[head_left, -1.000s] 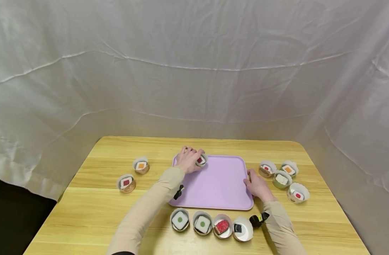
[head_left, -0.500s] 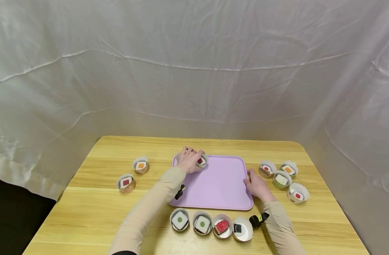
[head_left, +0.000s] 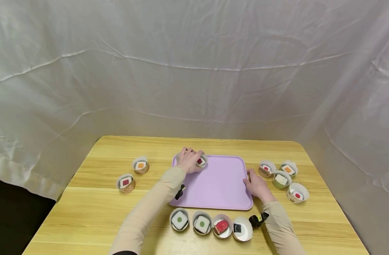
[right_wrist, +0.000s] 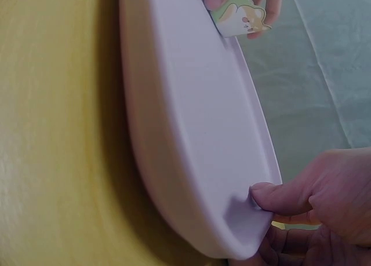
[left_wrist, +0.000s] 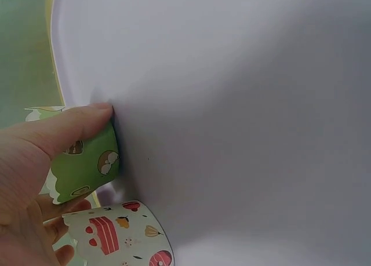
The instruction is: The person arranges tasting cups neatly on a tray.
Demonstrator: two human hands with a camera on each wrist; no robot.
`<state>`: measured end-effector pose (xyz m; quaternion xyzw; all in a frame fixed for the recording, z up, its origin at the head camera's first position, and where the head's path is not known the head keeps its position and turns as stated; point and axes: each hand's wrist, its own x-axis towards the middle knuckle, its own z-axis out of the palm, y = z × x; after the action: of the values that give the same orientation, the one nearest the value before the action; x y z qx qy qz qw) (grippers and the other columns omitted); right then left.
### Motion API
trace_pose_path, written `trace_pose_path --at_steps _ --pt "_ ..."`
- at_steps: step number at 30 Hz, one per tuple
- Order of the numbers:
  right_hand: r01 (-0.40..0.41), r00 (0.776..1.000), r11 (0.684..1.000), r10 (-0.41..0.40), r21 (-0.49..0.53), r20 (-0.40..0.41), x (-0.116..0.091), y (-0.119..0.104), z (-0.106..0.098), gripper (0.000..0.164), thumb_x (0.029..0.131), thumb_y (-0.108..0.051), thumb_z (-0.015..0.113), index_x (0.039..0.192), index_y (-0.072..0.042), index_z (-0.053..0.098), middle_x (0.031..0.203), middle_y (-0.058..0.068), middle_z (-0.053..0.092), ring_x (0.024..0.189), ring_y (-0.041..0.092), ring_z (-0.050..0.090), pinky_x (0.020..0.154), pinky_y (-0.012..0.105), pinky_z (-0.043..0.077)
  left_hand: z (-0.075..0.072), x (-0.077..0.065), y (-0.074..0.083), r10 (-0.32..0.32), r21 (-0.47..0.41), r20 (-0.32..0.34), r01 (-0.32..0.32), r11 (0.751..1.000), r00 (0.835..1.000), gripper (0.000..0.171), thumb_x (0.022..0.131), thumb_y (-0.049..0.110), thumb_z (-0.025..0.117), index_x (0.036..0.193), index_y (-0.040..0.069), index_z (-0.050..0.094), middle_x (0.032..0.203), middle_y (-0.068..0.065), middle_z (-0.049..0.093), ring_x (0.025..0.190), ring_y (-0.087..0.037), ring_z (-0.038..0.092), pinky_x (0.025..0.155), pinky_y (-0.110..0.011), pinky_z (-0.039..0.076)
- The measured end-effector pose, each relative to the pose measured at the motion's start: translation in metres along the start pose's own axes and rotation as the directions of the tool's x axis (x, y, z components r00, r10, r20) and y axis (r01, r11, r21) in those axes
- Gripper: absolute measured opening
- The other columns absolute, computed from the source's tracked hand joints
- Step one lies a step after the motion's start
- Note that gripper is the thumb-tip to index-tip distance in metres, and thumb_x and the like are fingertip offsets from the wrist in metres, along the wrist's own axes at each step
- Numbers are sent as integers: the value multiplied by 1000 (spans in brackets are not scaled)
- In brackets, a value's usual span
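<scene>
My left hand (head_left: 189, 161) grips a green paper baking cup (left_wrist: 87, 164) on the far left part of the lilac tray (head_left: 218, 187). A white square piece with a dark red centre (head_left: 200, 161) sits in that cup. Close beside it on the tray, a white paper cup with cake prints (left_wrist: 119, 234) shows in the left wrist view; the hand mostly hides it from the head view. At the tray's right edge, my right hand (head_left: 257, 185) pinches the rim, its thumb (right_wrist: 275, 197) over the inner side and the other fingers outside.
Several cups holding sushi-like pieces line the near side, such as one with a red piece (head_left: 222, 226). Two cups stand left, one with an orange-centred piece (head_left: 141, 165). Several more cluster right of my right hand, including a green cup (head_left: 281, 180). Grey cloth (head_left: 194, 88) hangs behind the table.
Almost nothing differs. Both hands keep their places, the left on the green cup and the right on the tray's rim.
</scene>
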<state>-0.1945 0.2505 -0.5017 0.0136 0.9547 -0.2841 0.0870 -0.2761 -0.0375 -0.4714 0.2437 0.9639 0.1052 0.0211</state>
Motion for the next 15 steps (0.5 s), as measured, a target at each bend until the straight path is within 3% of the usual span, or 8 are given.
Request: trace_pose_path --at_steps 15 --pt "-8 1000 1000 8 23 12 -1 0 -1 43 102 -15 50 138 6 41 112 34 64 81 29 64 67 35 49 2 2 1 -24 19 18 24 1000 1000 67 84 31 81 143 20 52 132 -11 66 130 -34 52 118 -53 27"
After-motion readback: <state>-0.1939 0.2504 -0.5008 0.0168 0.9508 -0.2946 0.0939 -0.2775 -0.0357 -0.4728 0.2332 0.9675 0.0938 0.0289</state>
